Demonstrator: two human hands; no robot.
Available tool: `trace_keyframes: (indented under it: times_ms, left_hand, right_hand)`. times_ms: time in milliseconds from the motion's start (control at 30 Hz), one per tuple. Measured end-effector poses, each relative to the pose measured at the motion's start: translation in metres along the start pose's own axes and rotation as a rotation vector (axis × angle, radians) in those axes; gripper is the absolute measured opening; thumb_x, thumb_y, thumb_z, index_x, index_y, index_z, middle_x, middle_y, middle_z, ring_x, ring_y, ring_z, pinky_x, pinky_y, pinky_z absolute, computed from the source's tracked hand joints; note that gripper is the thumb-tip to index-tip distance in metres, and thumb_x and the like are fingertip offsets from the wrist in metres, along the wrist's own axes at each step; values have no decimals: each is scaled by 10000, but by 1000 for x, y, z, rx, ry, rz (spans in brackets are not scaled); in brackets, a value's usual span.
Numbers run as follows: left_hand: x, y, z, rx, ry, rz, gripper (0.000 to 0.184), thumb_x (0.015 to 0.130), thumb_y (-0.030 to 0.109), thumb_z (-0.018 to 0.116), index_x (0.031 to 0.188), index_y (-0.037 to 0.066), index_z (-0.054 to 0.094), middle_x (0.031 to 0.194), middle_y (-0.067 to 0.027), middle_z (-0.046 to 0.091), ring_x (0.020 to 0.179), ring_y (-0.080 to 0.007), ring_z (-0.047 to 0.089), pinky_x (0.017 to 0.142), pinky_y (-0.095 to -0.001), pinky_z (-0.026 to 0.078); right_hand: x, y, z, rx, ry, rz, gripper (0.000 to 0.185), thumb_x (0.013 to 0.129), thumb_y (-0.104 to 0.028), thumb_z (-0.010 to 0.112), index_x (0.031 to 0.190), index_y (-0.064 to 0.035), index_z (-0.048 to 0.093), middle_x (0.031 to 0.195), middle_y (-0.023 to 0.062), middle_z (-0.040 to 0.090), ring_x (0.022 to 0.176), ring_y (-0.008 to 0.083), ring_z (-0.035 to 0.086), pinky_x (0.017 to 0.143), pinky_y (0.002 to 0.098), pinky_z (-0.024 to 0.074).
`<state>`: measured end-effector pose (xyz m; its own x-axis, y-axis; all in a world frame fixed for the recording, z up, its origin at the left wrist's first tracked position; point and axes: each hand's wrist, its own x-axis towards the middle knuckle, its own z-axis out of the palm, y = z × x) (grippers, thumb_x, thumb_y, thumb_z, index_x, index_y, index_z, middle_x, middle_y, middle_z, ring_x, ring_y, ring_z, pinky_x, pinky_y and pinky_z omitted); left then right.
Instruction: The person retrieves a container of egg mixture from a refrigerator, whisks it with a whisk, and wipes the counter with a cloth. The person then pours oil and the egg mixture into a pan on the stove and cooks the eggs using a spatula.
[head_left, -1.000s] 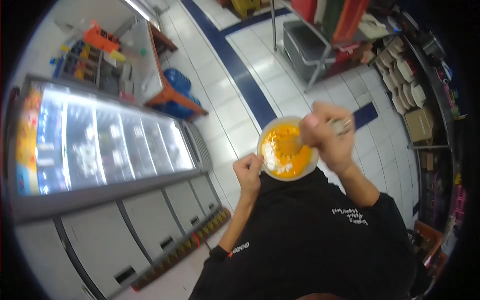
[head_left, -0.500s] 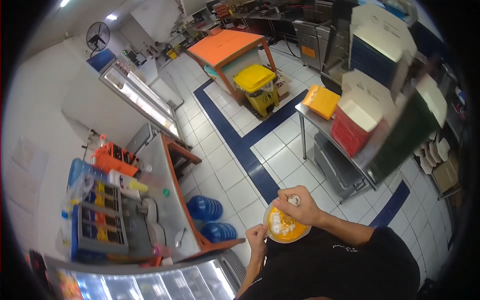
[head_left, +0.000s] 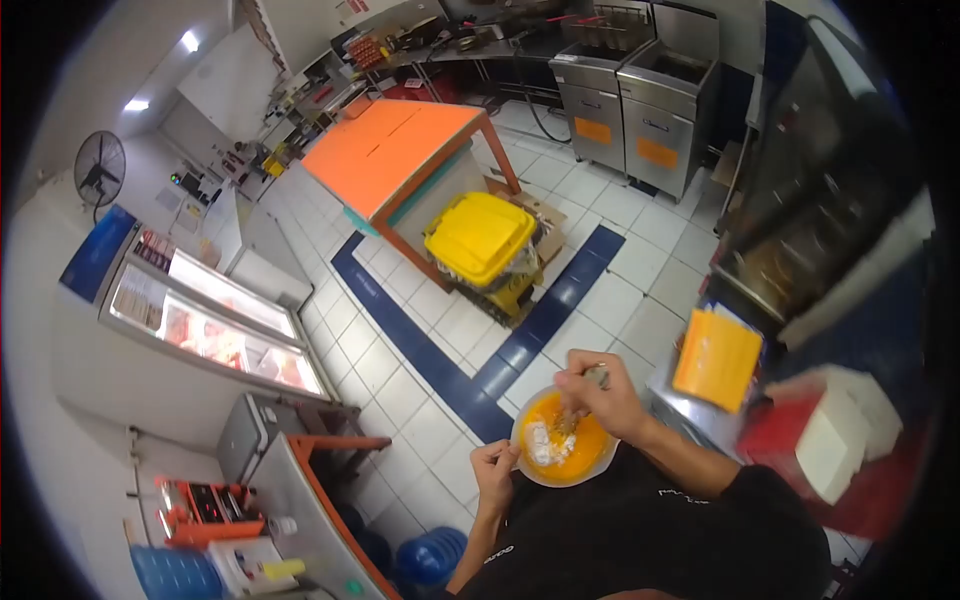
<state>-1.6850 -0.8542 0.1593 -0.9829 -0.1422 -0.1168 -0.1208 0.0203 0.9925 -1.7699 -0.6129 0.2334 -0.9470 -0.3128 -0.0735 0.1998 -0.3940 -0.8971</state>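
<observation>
Head view — bowl under right grip (clamped on whisk) — rim pinched in left grip.

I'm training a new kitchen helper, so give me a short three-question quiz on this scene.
1. True or false: the left hand is at the rim of the round pale bowl.
2. What stands beside the orange-topped table? A) a black round fan; B) a yellow-lidded plastic bin; C) a blue water bottle.
3. Fill in the blank: the powdery clump on the smooth orange liquid is ____ in colour.
Key: 1 true; 2 B; 3 white.
</observation>
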Motion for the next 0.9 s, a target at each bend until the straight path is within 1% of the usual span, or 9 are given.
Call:
trace_keyframes:
  times_ms: [67, 133, 167, 267, 433, 500, 633, 733, 900]
  left_hand:
    - [89, -2, -4, 58, -126, 1, 447, 916, 204, 705, 568, 54, 469, 577, 74, 402, 565, -37, 326, 525, -279, 207]
    - [168, 3, 6, 9, -180, -68, 438, 912, 197, 698, 566, 54, 469, 574, 75, 403, 558, -37, 323, 522, -278, 205]
    - [198, 13, 14, -35, -222, -117, 430, 909, 189, 690, 565, 55, 470, 571, 76, 405, 551, -37, 321, 519, -278, 204]
    - [300, 32, 50, -20, -277, -124, 410, 905, 200, 670, 566, 55, 490, 565, 74, 409, 541, -36, 323, 513, -276, 208]
    - [500, 30, 146, -36, -426, -76, 406, 913, 226, 671, 576, 66, 510, 565, 74, 404, 537, -35, 325, 509, -271, 217]
    - [562, 16, 180, -42, -434, -100, 402, 910, 217, 673, 576, 67, 507, 569, 73, 392, 546, -36, 333, 516, -273, 221]
    - [694, 18, 262, -73, -482, -114, 417, 890, 210, 691, 562, 84, 467, 568, 80, 357, 556, -31, 327, 523, -272, 220]
    - [780, 18, 310, -147, -411, -159, 422, 870, 220, 704, 555, 95, 454, 560, 83, 352, 542, -32, 317, 514, -272, 213]
    - [924, 19, 371, -267, -227, -111, 385, 846, 191, 693, 546, 97, 470, 549, 79, 373, 519, -34, 307, 498, -275, 199]
  right_hand:
    - [66, -7, -20, 13, 75, -27, 178, 1004, -132, 648, 855, -64, 577, 713, -17, 592, 721, 77, 600, 664, 245, 480]
    - [127, -24, -40, -36, 274, -224, 123, 1003, -127, 636, 1078, -47, 580, 961, 54, 672, 925, 128, 637, 830, 275, 507]
    - [143, -35, -47, -44, 285, -233, 123, 1003, -127, 636, 1078, -47, 580, 961, 54, 672, 925, 128, 637, 830, 275, 507]
    - [203, -48, -102, -50, 385, -178, 442, 1003, -198, 611, 1385, -30, 464, 1305, 169, 627, 1251, 243, 576, 1119, 385, 406]
    - [326, -67, -215, -45, 421, -138, 593, 990, -255, 644, 1484, -14, 421, 1377, 189, 587, 1317, 281, 541, 1177, 410, 358]
    - [368, -87, -261, -332, 318, 11, 652, 984, -262, 662, 1516, 0, 393, 1437, 197, 545, 1387, 307, 485, 1202, 429, 325]
    - [468, -144, -358, -457, 231, 84, 733, 971, -270, 688, 1556, 6, 343, 1511, 201, 475, 1447, 315, 419, 1227, 443, 282]
    - [553, -176, -422, -437, 133, 55, 799, 950, -280, 717, 1581, -5, 311, 1556, 197, 420, 1470, 311, 389, 1239, 456, 259]
    - [718, -228, -512, -455, -17, 54, 1030, 875, -474, 772, 1626, -29, 225, 1577, 208, 394, 1428, 330, 426, 1219, 474, 257]
